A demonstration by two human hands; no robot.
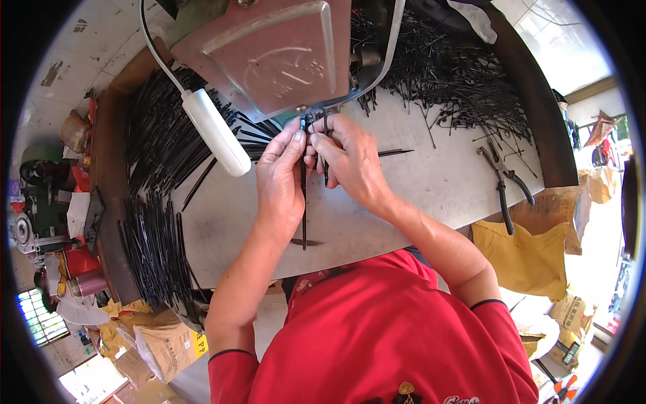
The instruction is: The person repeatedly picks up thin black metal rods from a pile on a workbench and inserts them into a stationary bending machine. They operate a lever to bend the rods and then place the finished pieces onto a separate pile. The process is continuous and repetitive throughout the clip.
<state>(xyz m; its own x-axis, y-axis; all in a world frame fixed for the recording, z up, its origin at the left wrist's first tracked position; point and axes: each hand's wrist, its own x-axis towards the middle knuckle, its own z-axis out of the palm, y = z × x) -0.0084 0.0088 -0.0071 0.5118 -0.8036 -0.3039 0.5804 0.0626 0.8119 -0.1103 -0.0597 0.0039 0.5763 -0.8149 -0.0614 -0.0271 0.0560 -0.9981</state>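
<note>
In front of a reddish-brown machine head [272,64], my two hands are close together at the far middle of the metal table. My left hand [279,178] pinches a long, thin black rod [304,219] between thumb and fingers. The rod's upper end sits just under the machine head, where a small bluish glint shows, and its lower end points toward me. Beside it, my right hand [353,161] has its fingers closed on a shorter thin black rod [326,174]. Fingers hide where the two pieces meet the machine, so whether they touch cannot be made out.
Piles of black rods [158,236] lie along the left side. Thinner black rods [464,74] heap up at the far right. Pliers [499,185] rest at the right. A white lamp [215,131] hangs left of my hands. Raised brown boards [538,114] edge the table.
</note>
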